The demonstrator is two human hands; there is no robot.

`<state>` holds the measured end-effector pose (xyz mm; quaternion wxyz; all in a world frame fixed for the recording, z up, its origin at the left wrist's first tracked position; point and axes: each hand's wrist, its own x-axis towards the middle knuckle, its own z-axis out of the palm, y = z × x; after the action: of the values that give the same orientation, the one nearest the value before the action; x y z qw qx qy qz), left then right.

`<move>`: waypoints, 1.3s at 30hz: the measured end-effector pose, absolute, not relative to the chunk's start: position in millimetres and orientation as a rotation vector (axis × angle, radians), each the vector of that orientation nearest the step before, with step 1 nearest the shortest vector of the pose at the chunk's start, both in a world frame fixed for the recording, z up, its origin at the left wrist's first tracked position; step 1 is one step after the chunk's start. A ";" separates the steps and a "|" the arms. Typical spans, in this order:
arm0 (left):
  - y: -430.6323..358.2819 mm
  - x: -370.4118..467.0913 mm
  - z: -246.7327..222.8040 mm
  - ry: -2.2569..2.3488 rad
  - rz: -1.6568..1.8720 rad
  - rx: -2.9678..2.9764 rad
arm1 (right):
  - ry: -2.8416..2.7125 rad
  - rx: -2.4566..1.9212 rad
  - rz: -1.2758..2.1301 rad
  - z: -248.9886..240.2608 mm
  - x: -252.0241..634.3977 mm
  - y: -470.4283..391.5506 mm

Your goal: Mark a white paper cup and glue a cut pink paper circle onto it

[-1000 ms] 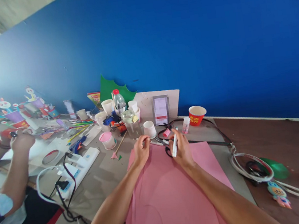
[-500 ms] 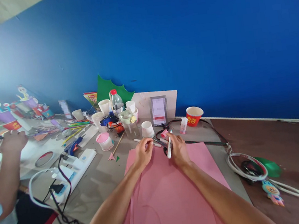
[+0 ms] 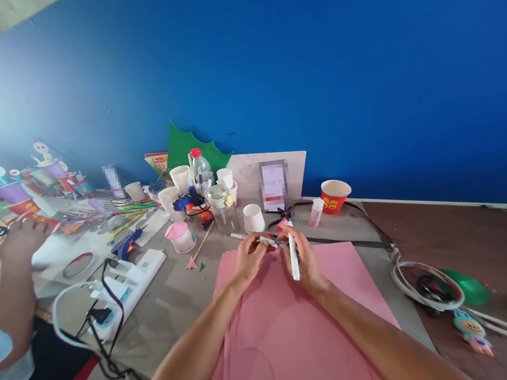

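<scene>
My left hand (image 3: 249, 259) is above the far edge of the pink paper sheets (image 3: 315, 338), fingers closed on a slim white pen (image 3: 267, 241) lying crosswise. Beside it, my right hand (image 3: 307, 261) grips a white marker (image 3: 294, 260) that points up and away from me. A small dark part shows between the two hands; its kind is hard to make out. Just beyond my fingers stand a white paper cup (image 3: 253, 218) and a small pink object (image 3: 281, 226).
A phone (image 3: 274, 186) leans on a white board at the back. Right of it are a small bottle (image 3: 316, 213) and a red paper cup (image 3: 336, 196). To the left are a clear jar (image 3: 222, 209), a power strip (image 3: 129, 293), a glue gun (image 3: 127, 244) and another person's hand (image 3: 26, 235).
My left hand has moved right and closed on the pen that lay before it. The marker in my right hand has turned more upright. The view has shifted slightly.
</scene>
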<state>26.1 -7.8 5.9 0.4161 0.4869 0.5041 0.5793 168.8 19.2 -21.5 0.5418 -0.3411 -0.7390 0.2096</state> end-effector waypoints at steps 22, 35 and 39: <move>1.6 14.1 -25.0 1.493 1.579 1.819 | -1.470 -0.735 0.953 -7.3 162.1 3.0; -1.3 18.3 -21.1 1.429 1.620 1.963 | -1.517 -0.783 0.989 -9.0 163.3 3.4; -5.7 19.9 -15.0 1.357 1.546 2.043 | -1.542 -0.788 1.000 -11.0 163.4 4.8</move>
<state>19.9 -5.7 -15.0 0.1210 0.6994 0.4646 0.5295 163.4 4.8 -11.0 0.5405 -0.3314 -0.6488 0.4208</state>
